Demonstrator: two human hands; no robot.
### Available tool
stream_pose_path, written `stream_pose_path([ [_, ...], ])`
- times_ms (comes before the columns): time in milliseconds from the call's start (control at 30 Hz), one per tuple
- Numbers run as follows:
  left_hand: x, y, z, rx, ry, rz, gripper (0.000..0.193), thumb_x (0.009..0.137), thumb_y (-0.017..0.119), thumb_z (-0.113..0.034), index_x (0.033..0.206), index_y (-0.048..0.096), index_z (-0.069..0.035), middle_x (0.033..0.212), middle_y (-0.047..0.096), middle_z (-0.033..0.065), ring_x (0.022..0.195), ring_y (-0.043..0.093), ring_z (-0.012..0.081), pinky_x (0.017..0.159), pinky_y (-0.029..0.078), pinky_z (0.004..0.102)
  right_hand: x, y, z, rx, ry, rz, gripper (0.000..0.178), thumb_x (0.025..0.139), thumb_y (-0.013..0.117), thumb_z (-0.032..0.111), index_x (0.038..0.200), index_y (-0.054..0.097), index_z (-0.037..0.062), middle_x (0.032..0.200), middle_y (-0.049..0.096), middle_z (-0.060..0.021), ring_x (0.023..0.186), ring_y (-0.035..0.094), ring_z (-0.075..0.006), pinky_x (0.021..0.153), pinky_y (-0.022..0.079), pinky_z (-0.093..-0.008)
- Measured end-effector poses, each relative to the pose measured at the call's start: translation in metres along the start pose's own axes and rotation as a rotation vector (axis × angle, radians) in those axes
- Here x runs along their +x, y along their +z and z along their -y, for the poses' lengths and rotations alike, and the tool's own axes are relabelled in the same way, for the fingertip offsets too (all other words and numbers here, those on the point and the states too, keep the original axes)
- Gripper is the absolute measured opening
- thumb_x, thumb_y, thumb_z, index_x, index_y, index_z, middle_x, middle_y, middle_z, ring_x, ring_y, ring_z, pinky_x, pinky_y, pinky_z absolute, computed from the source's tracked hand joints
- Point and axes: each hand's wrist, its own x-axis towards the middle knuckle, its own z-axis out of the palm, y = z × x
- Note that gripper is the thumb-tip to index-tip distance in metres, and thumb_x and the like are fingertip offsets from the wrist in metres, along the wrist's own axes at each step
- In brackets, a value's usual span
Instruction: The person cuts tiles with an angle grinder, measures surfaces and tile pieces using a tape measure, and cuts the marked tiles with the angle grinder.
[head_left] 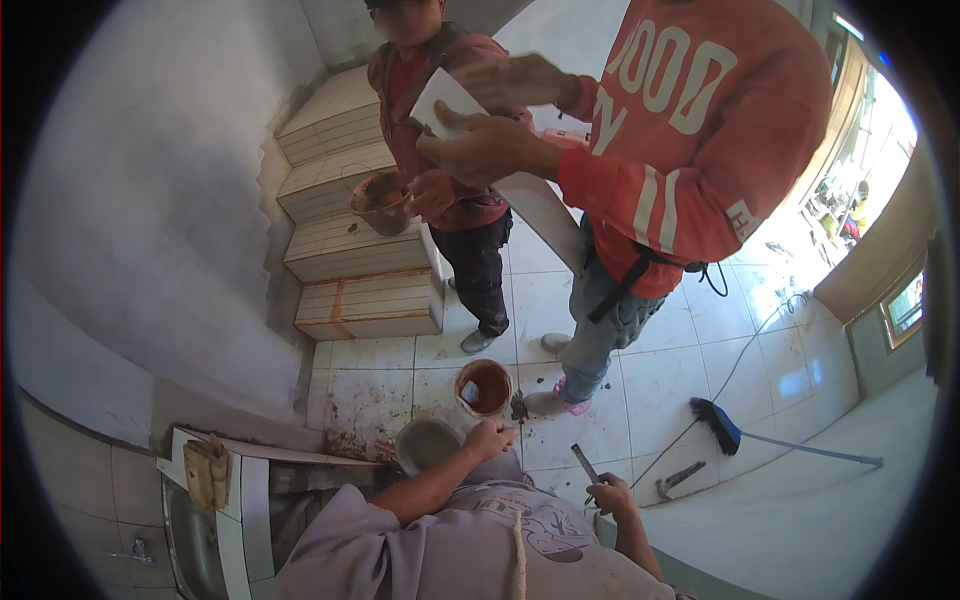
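Observation:
My right hand (614, 497) is closed on a narrow metal ruler (583, 462), which points up and to the left from my fingers. My left hand (488, 440) is held in front of my body with its fingers curled together; whatever they may hold is too small to make out. Below and beside it stands a grey bucket (425, 446), partly hidden by my arm. A little farther off, an orange-brown bucket (483, 388) with a pale object inside stands on the tiled floor.
Facing me, a person in a red sweatshirt (690, 150) holds a flat white piece (447, 103). Behind, another person (455, 130) is beside a mortar-stained bucket (380, 203) by tiled stairs (345, 245). A blue broom (718, 424) and a cable lie right; a sink (193, 540) is left.

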Motion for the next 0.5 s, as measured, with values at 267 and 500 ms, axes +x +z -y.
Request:
stream_pose_path([
  [267, 0.075, -0.025, -0.032, 0.072, 0.054, 0.121, 0.03, 0.089, 0.066, -0.031, 0.087, 0.07, -0.001, 0.074, 0.07, 0.0044, 0.063, 0.064, 0.0124, 0.064, 0.051, 0.0296, 0.031, 0.01, 0.039, 0.077, 0.065, -0.034, 0.036, 0.073, 0.072, 0.021, 0.103, 0.067, 0.0025, 0.072, 0.064, -0.009, 0.062, 0.062, -0.0174, 0.049, 0.051, -0.0331],
  [500, 0.126, -0.059, -0.078, 0.209, 0.173, 0.03, 0.033, 0.086, 0.064, -0.034, 0.085, 0.071, -0.002, 0.08, 0.072, 0.01, 0.073, 0.068, 0.0191, 0.072, 0.052, 0.0339, 0.074, -0.012, 0.072, 0.123, -0.012, -0.077, 0.041, 0.072, 0.07, 0.02, 0.108, 0.066, 0.0018, 0.074, 0.064, -0.01, 0.062, 0.062, -0.0179, 0.048, 0.05, -0.0316],
])
